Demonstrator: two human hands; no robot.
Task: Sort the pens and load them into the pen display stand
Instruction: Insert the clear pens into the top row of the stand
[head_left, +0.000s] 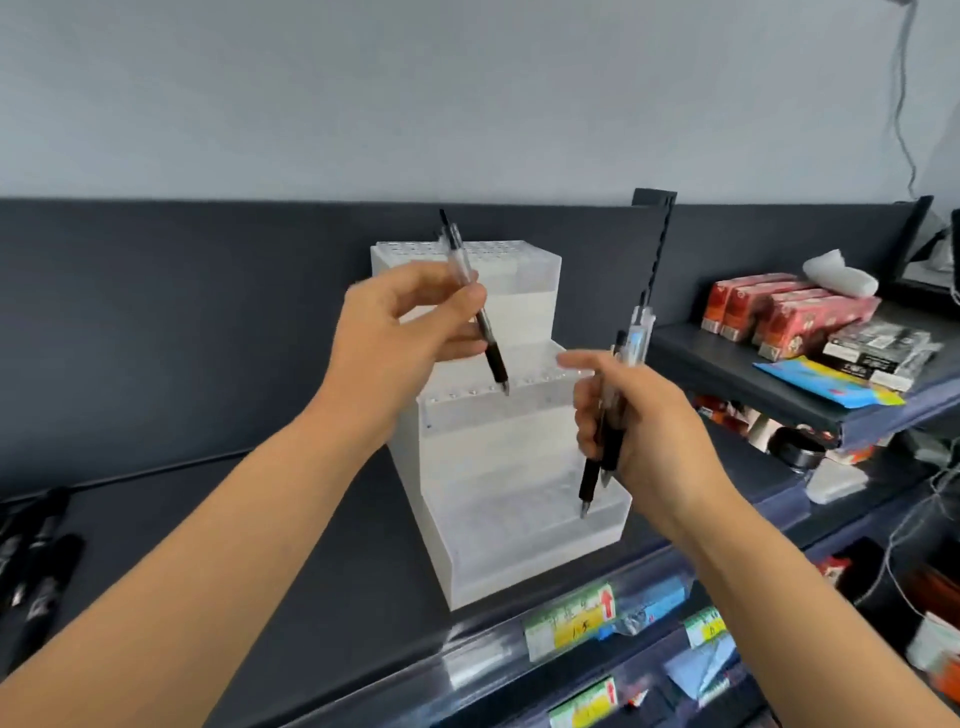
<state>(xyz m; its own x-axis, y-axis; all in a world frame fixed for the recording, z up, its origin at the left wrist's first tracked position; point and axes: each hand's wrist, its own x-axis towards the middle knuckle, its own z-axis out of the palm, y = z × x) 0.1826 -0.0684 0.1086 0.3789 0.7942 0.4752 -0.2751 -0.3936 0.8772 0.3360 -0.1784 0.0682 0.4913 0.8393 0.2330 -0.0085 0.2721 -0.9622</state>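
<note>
Two pens (589, 478) in right hand (660, 431), middles hidden by fingers (584, 410).

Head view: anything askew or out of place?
The white tiered acrylic pen stand sits turned at an angle to the dark shelf edge. A crumpled white cloth lies on the red boxes. Nothing spilled or broken.

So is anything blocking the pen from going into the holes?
Nothing visible. The left hand holds the pen tip-down right at the empty-looking middle holes of the stand. The right hand, gripping the other pens, is off to the side.
</note>
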